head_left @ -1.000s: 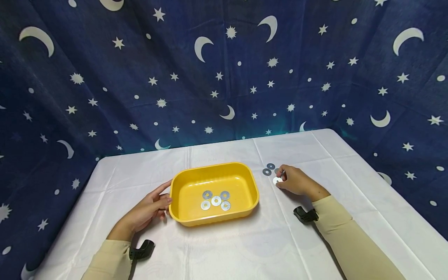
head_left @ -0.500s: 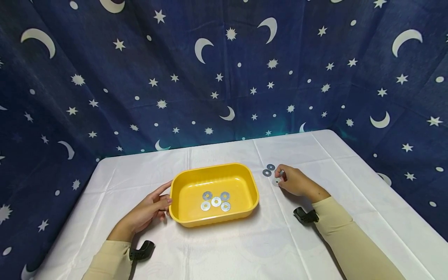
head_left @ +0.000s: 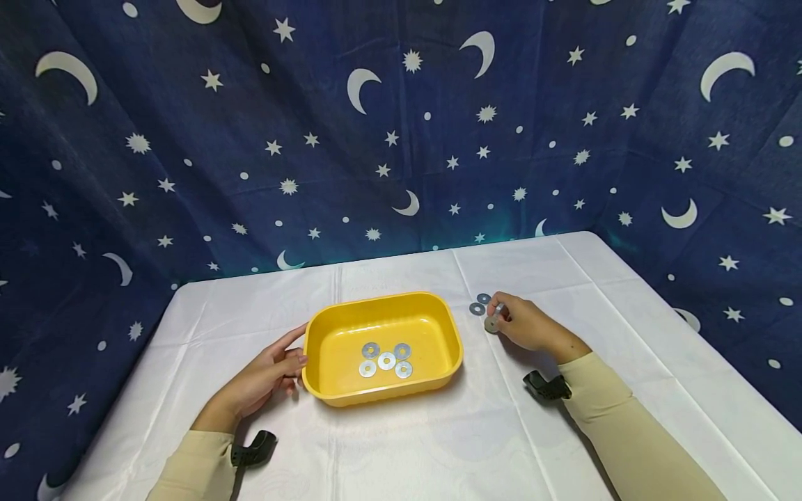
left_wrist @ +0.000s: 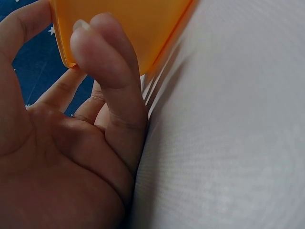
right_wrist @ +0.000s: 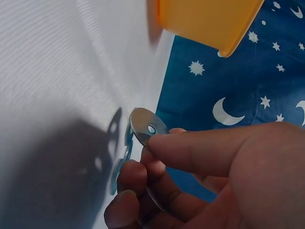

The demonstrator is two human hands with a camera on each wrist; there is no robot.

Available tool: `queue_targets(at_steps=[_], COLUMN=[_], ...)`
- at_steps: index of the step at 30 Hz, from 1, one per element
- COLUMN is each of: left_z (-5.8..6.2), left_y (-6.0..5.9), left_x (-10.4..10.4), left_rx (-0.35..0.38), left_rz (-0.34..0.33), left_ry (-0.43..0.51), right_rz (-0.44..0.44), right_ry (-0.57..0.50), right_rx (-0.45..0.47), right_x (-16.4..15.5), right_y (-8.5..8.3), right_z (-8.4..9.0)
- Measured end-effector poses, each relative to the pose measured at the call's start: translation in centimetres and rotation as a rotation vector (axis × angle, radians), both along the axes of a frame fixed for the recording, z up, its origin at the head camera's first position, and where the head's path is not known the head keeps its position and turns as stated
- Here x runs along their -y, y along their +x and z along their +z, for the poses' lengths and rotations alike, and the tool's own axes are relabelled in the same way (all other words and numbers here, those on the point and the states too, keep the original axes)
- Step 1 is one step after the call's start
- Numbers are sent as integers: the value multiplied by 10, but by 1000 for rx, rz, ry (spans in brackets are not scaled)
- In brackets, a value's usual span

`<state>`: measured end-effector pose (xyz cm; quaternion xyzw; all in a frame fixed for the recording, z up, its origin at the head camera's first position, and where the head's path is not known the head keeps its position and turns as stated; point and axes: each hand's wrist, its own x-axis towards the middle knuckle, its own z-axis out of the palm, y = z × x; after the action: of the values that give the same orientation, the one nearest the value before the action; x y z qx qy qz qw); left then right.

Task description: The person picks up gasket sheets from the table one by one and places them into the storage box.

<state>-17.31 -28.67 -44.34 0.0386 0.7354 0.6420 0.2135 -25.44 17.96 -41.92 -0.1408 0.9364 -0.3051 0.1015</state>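
Observation:
A yellow plastic tray [head_left: 326,390] stands mid-table with several metal washers [head_left: 386,360] lying inside it. My left hand [head_left: 266,374] rests against the tray's left end, fingers touching its wall [left_wrist: 119,28]. To the tray's right, my right hand [head_left: 523,323] pinches one washer [head_left: 492,323] between thumb and fingers and holds it tilted just above the cloth; the right wrist view shows that washer [right_wrist: 147,127] lifted clear. Two more washers [head_left: 480,304] lie on the cloth just beyond the hand.
A white cloth [head_left: 438,445] covers the table. A dark blue backdrop [head_left: 376,125] with stars and moons hangs behind and at both sides. The table's right edge [head_left: 689,327] runs close by my right forearm.
My right hand has closed on one washer and raised it off the cloth, tilting it. The left hand and the tray have not moved.

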Motion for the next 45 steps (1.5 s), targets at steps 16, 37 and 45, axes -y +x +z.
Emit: queue_targets(at_steps=[16,37,45], left_z=[1,2,1], left_y=[1,2,1], left_x=[2,3,2], left_rx=[0,-10,-13], left_rz=[-3,-23,-28], left_ry=[0,6,4], right_rz=[37,57,61], right_ry=[-132,-303,-386], right_rx=[-93,-162,-100], right_x=[14,44,62], right_y=[12,40,45], right_z=[19,41,43])
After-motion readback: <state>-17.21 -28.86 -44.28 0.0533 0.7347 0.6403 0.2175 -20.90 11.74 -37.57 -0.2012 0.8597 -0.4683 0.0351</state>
